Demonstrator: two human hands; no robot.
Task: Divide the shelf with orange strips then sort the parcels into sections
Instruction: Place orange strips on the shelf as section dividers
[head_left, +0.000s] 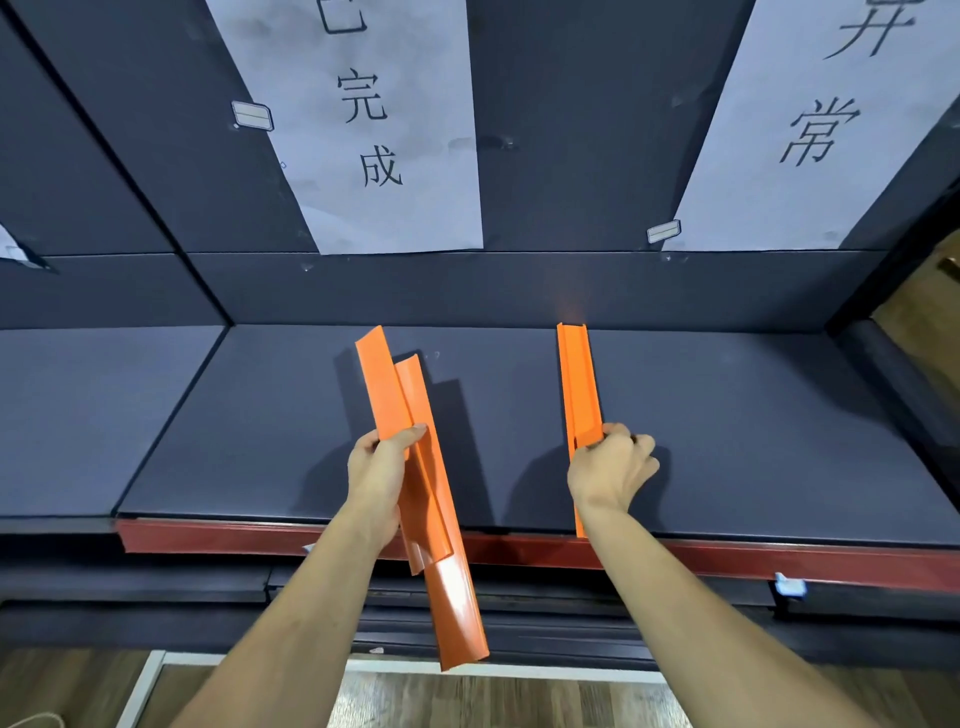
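The dividing step is in hand, and no parcels are in view, so the sorting looks some way off. The right hand grips the near part of one orange strip, thumb and fingers curled round it. That strip lies front to back on the dark shelf, its far end close to or touching the back wall and its near end reaching the red front edge. Whether it already rests flat on the shelf or hangs just above it I cannot tell.

The left hand holds two more strips together as a bundle, thumb pressed across the top and fingers wrapped beneath. They are tilted, with the far ends over the shelf and the near ends sticking out past the red front edge, above the floor.

Two paper signs with large characters hang on the back wall, one above the left-hand bundle and one further right.

The next move probably calls for squaring the right-hand strip to the front edge and letting it go, then passing one strip from the bundle to set a second divider well apart from the first, likely between the signs' areas
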